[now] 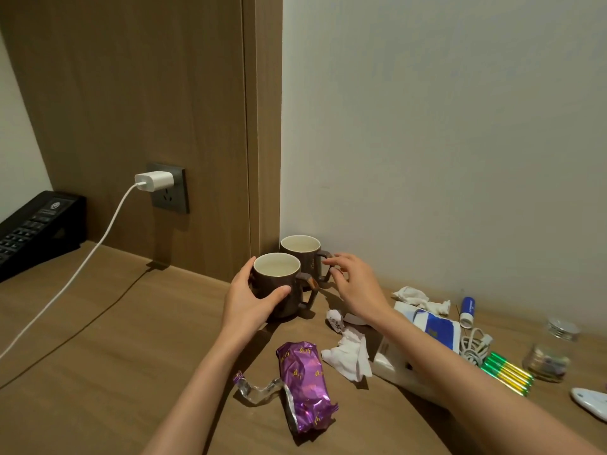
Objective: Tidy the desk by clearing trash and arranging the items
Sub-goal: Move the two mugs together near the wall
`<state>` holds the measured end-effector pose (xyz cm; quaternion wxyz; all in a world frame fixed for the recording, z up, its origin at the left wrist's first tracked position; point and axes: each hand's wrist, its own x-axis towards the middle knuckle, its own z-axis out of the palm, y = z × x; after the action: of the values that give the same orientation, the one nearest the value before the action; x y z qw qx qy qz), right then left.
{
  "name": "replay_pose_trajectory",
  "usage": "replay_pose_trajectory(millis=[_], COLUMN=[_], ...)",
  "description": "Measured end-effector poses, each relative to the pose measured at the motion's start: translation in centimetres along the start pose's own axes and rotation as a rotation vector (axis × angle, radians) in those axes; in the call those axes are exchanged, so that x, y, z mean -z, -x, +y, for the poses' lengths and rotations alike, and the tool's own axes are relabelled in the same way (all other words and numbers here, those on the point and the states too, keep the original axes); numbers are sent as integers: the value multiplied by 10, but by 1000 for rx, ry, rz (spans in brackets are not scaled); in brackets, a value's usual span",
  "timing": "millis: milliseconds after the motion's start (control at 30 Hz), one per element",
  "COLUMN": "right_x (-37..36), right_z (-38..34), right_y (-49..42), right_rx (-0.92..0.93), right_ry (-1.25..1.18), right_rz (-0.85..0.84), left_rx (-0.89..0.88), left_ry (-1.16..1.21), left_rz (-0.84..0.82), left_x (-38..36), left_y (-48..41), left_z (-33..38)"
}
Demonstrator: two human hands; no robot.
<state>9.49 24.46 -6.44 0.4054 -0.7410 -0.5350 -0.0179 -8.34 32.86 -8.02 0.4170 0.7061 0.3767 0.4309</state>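
Observation:
Two brown mugs with white insides stand at the back of the wooden desk, in the corner by the wall. My left hand wraps around the near mug. My right hand hovers just right of the far mug, its spread fingertips at the handle without gripping it. A torn purple foil wrapper lies in front of the mugs. Crumpled white tissues lie at the centre and at the back right.
A black desk phone sits far left. A white charger in the wall socket trails its cable across the desk. On the right lie a tissue box, a coiled cable, green-yellow batteries, a glass jar and a blue-and-white tube.

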Motion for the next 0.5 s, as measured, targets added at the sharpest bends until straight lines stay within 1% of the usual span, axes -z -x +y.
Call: replay_pose_trajectory(millis=[167, 333, 500], right_x=[-11, -21, -20], right_z=[6, 9, 10], right_y=[-11, -17, -22], right_rx=[-72, -84, -119], right_ry=[-55, -53, -58], right_rz=[72, 136, 124], left_rx=[-12, -25, -30], left_ry=[-3, 3, 7], left_rz=[-1, 22, 41], left_x=[0, -1, -2], left_y=[-2, -3, -3], left_z=[-4, -7, -8])
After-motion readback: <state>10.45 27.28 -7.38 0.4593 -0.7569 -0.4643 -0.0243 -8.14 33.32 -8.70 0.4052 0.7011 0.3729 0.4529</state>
